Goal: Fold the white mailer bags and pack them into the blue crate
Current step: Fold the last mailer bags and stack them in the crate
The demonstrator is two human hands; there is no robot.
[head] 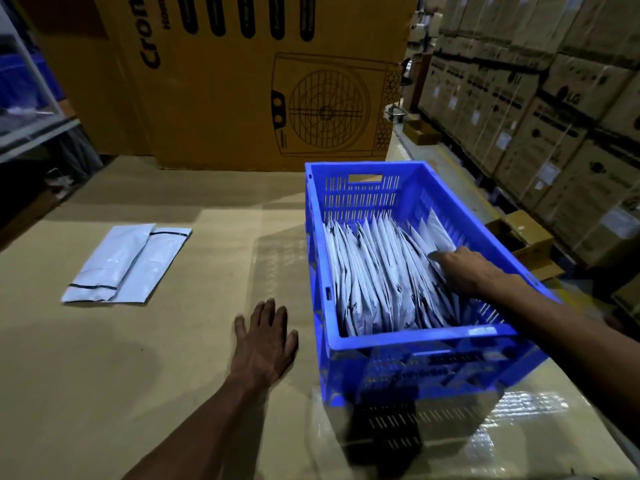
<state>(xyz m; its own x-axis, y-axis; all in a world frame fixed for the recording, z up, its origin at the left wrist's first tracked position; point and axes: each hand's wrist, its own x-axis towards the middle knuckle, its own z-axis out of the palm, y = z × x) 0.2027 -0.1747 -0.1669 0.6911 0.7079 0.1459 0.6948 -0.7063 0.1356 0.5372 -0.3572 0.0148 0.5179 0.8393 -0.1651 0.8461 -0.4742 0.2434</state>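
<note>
Right grip [465, 268] flat, fingers straight, pressing folded mailer bags [381, 282] standing in blue crate [415, 337]; left grip [265, 336] open above bench [104, 358]. Packing step; next, judged: fetch unfolded mailers [126, 263] lying at left.

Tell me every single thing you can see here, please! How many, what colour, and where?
blue crate: one, blue, on the cardboard surface at right.
packed mailer bags: many, too tightly packed to count, white, standing on edge inside the crate.
loose mailer bags: two, white with a dark strip, overlapping flat on the surface at left.
cardboard surface: one, tan, under everything.
big carton: one, brown, fan drawing, behind the surface.
stacked boxes: many, brown, along the right.
shelf: one, grey, far left.
left hand: one, fingers spread flat, beside the crate.
right hand: one, resting on the packed bags inside the crate.
</note>
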